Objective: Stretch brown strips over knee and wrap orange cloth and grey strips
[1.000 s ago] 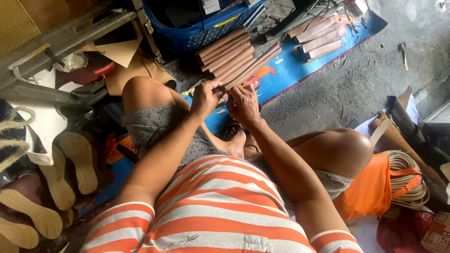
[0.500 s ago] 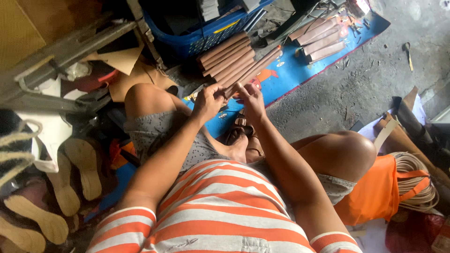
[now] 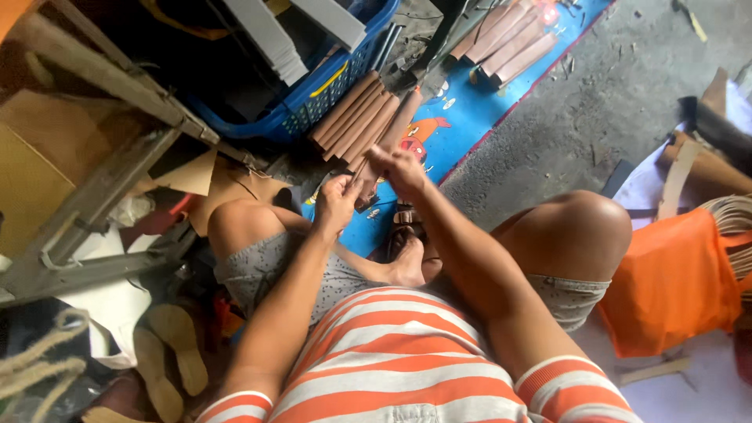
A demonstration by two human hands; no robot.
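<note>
1. Blue plastic crate (image 3: 313, 106) at upper centre, holding grey flat boards (image 3: 266, 39).
2. Blue printed mat (image 3: 462, 125) on the grey concrete floor (image 3: 611, 102), cartoon fish on it.
3. Second group of brown strips (image 3: 509, 35) at the mat's far end.
4. Grey metal frame (image 3: 102, 196) at left, with tan cardboard sheets (image 3: 207, 184) beside it.
5. Tan shoe soles (image 3: 168, 352) at lower left, near coiled rope (image 3: 35, 364).
6. Orange fabric bag (image 3: 674, 282) at right, just beside a bundle of pale cords (image 3: 732, 227).
</note>
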